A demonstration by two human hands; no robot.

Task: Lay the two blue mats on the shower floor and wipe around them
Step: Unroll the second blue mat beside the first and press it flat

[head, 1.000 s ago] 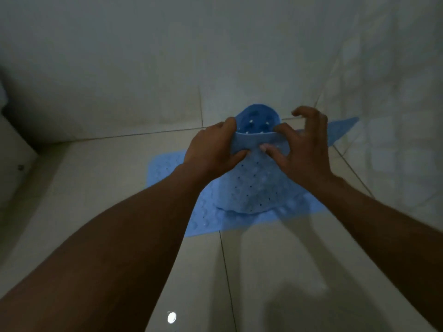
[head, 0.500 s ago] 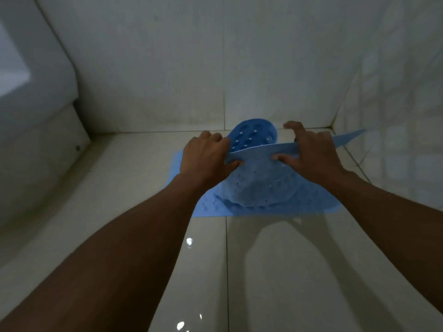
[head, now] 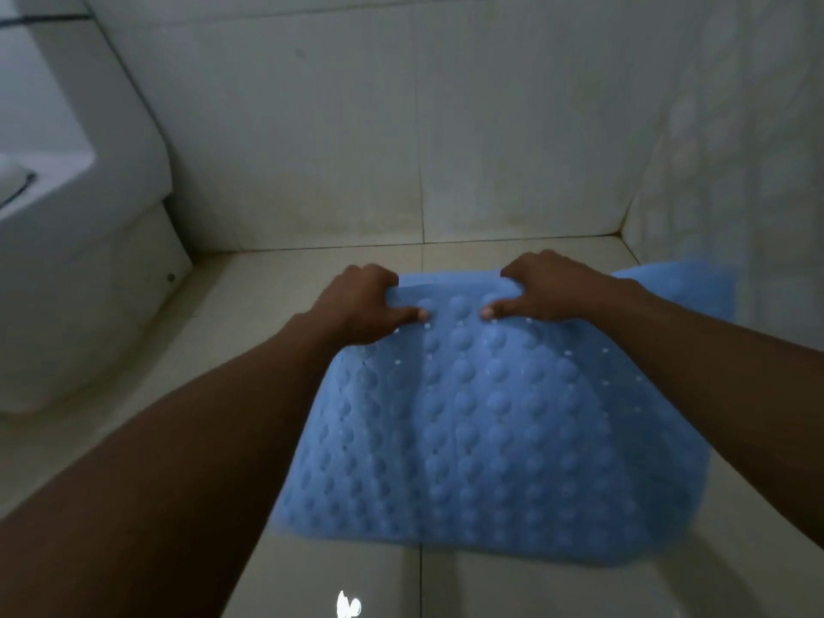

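Note:
A blue bumpy mat [head: 481, 439] with small holes hangs spread out toward me above the pale tiled shower floor [head: 249, 301]. My left hand [head: 361, 305] grips its far edge on the left, thumb on top. My right hand [head: 544, 287] grips the same edge on the right, thumb pressed on the mat. A second blue mat [head: 686, 292] shows only as a strip at the right, behind my right forearm, close to the side wall; the rest of it is hidden.
A white toilet [head: 67, 243] fills the left side, its base on the floor. The tiled back wall [head: 401, 149] meets the right wall [head: 722, 149] in the corner just beyond my right hand. A wet glint [head: 345, 604] lies on the near floor.
The rolled mat has been opened out and now hangs flat toward me, covering the mat under it. Both hands moved apart along its far edge, and my view dropped closer.

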